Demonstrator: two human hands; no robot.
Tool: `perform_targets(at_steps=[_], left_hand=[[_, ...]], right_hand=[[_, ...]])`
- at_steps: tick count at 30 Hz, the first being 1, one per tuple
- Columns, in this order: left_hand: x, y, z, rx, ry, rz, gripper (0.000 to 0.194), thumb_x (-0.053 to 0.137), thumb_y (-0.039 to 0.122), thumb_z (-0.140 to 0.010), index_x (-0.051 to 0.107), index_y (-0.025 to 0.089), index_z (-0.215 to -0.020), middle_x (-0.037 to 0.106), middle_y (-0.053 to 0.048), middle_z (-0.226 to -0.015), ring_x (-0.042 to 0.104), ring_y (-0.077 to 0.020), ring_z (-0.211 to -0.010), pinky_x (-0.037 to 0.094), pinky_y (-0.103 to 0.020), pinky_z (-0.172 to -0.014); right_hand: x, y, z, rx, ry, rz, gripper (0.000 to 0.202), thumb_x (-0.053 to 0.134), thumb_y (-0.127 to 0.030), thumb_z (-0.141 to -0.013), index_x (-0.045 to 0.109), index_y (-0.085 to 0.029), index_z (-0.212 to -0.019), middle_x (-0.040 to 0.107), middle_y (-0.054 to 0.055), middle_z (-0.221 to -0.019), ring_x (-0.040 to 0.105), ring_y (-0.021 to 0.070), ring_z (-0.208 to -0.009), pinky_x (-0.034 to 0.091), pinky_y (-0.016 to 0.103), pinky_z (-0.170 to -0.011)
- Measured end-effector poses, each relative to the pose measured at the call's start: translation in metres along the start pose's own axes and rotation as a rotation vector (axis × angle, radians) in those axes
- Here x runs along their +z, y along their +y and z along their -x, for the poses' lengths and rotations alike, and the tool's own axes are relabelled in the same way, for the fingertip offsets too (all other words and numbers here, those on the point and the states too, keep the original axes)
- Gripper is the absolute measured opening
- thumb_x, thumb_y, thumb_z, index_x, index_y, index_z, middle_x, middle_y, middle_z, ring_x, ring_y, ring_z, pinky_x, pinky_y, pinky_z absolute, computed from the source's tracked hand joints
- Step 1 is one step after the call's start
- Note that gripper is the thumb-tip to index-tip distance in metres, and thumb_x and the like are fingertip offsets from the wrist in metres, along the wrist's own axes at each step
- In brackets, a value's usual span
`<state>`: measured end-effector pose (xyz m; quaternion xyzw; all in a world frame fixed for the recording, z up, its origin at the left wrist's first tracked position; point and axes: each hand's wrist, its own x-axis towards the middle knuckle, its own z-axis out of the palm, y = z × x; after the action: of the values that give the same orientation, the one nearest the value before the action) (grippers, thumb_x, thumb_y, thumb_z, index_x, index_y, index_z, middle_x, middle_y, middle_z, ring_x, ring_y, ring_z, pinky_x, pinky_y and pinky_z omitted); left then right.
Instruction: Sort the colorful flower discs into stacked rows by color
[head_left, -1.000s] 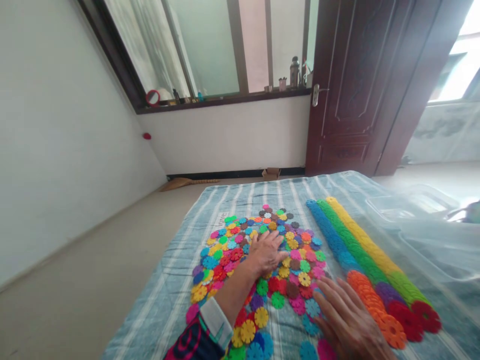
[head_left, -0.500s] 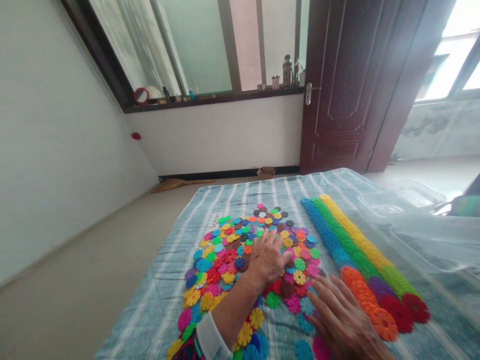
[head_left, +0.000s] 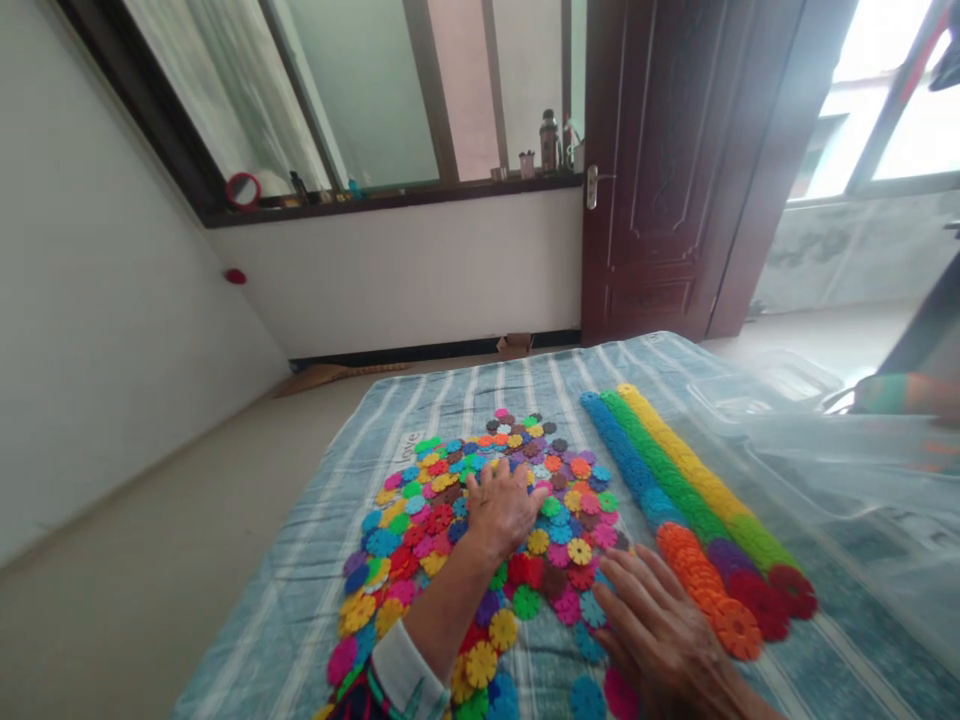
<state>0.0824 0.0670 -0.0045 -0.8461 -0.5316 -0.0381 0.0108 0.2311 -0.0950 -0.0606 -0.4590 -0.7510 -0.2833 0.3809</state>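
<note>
A spread of multicoloured notched plastic discs, like flower-shaped building pieces, covers the middle of a blue striped cloth. On top of these discs lies my left hand, palm down with fingers apart, and it grips nothing I can see. My right hand is stretched flat at the near right edge of the spread, fingers extended, beside pink and blue discs. To its right run overlapping rows of discs: a blue row ending in orange discs, a green row, and a yellow row. What lies under both palms is hidden.
A clear plastic box stands on the cloth at the right. Behind it a person's blurred arm shows. Beyond the cloth are a brown door, a window sill with small items, and a broom on the floor.
The whole view has shifted, so everything sits further left. My left hand's fingers are slightly more spread over the discs. More of the person at the right edge shows.
</note>
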Motion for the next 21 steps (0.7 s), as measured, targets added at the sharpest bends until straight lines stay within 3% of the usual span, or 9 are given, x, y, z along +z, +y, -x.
perform_targets(at_steps=[3, 5, 9, 14, 16, 21], left_hand=[[-0.002, 0.008, -0.015, 0.153, -0.032, 0.052, 0.046, 0.038, 0.051, -0.091, 0.054, 0.026, -0.126, 0.043, -0.007, -0.147, 0.034, -0.0301, -0.137, 0.030, -0.054, -0.109], [-0.002, 0.008, -0.028, 0.187, -0.096, 0.051, 0.046, 0.040, 0.051, -0.090, 0.053, 0.028, -0.127, 0.041, -0.005, -0.148, 0.030, -0.0296, -0.139, 0.026, -0.056, -0.110], [-0.001, -0.008, -0.042, 0.085, -0.155, 0.004, 0.048, 0.039, 0.054, -0.089, 0.054, 0.027, -0.126, 0.041, -0.009, -0.148, 0.033, -0.0344, -0.136, 0.026, -0.066, -0.105], [0.001, -0.019, -0.031, -0.003, -0.055, -0.020, 0.046, 0.041, 0.055, -0.088, 0.057, 0.029, -0.123, 0.042, -0.010, -0.147, 0.036, -0.0373, -0.134, 0.029, -0.064, -0.104], [0.003, -0.008, -0.026, 0.078, -0.036, 0.011, 0.046, 0.040, 0.053, -0.090, 0.056, 0.028, -0.125, 0.041, -0.009, -0.148, 0.034, -0.0354, -0.136, 0.028, -0.061, -0.107], [0.011, 0.029, -0.021, 0.415, -0.157, 0.145, 0.058, 0.036, 0.059, -0.090, 0.042, 0.030, -0.139, 0.033, -0.005, -0.154, 0.027, -0.0318, -0.141, 0.025, -0.060, -0.110]], right_hand=[[-0.002, 0.001, -0.002, -0.008, -0.010, -0.009, 0.019, 0.050, -0.022, -0.091, 0.067, -0.015, -0.096, 0.071, 0.010, -0.101, 0.063, 0.0244, -0.103, 0.042, 0.043, -0.100], [-0.001, 0.001, -0.001, -0.005, -0.002, -0.008, 0.020, 0.049, -0.022, -0.091, 0.067, -0.015, -0.097, 0.071, 0.010, -0.100, 0.063, 0.0250, -0.103, 0.041, 0.044, -0.100], [0.001, 0.000, -0.001, -0.006, 0.013, 0.005, 0.020, 0.049, -0.023, -0.091, 0.066, -0.015, -0.097, 0.071, 0.010, -0.100, 0.063, 0.0243, -0.103, 0.041, 0.043, -0.101], [0.001, -0.002, -0.005, 0.002, 0.025, -0.001, 0.021, 0.046, -0.022, -0.092, 0.066, -0.015, -0.096, 0.072, 0.009, -0.097, 0.063, 0.0227, -0.102, 0.040, 0.041, -0.103], [0.001, -0.003, -0.006, -0.002, 0.040, -0.003, 0.021, 0.046, -0.021, -0.091, 0.065, -0.015, -0.094, 0.072, 0.009, -0.096, 0.064, 0.0226, -0.101, 0.039, 0.041, -0.104], [0.001, -0.003, -0.005, -0.009, 0.053, -0.006, 0.019, 0.047, -0.020, -0.091, 0.065, -0.015, -0.093, 0.072, 0.009, -0.094, 0.064, 0.0221, -0.100, 0.040, 0.041, -0.103]])
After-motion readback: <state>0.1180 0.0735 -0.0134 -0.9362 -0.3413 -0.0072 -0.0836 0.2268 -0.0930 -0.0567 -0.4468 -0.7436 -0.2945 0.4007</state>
